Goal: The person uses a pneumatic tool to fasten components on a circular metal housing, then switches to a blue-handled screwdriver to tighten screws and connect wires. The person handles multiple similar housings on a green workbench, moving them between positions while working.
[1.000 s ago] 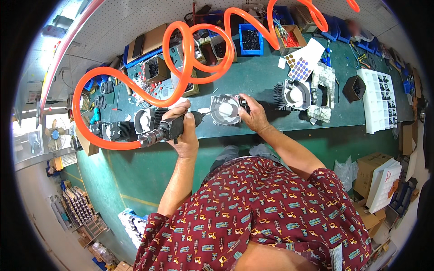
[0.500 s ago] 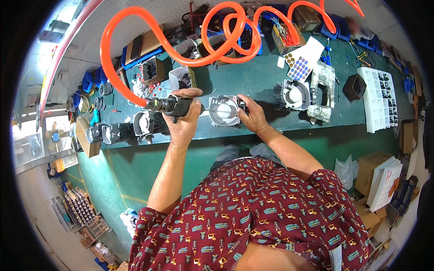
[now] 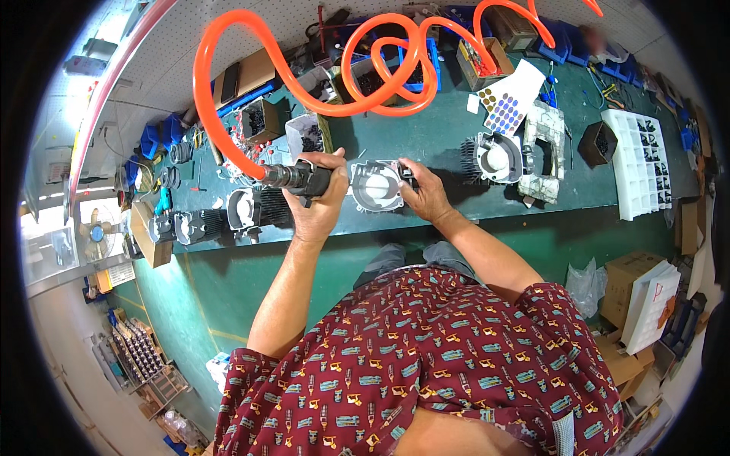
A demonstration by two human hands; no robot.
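My left hand [image 3: 319, 213] is wrapped round a black air screwdriver [image 3: 310, 181] lying level, its tip end pointing right at a grey metal housing [image 3: 376, 188]. Whether the tip touches the housing is hidden by my fingers. An orange coiled air hose [image 3: 204, 91] runs into the tool's left end. My right hand [image 3: 431, 197] grips the housing by its right side, thumb and fingers around a small black part [image 3: 411, 179] there. The housing's open round face is turned up, over the green bench.
Finned housings [image 3: 251, 209] line the bench's front left edge. Another finned housing [image 3: 498, 158] stands right of my hands, beside a tape-covered frame [image 3: 541, 152]. Boxes of small parts [image 3: 308, 135] sit behind. A white foam tray [image 3: 635, 163] and sticker sheet [image 3: 508, 110] lie to the right.
My left hand and the air screwdriver have shifted slightly right, closer to the housing. The hose's left loop has swung right with it. My right hand and the housing stay in place.
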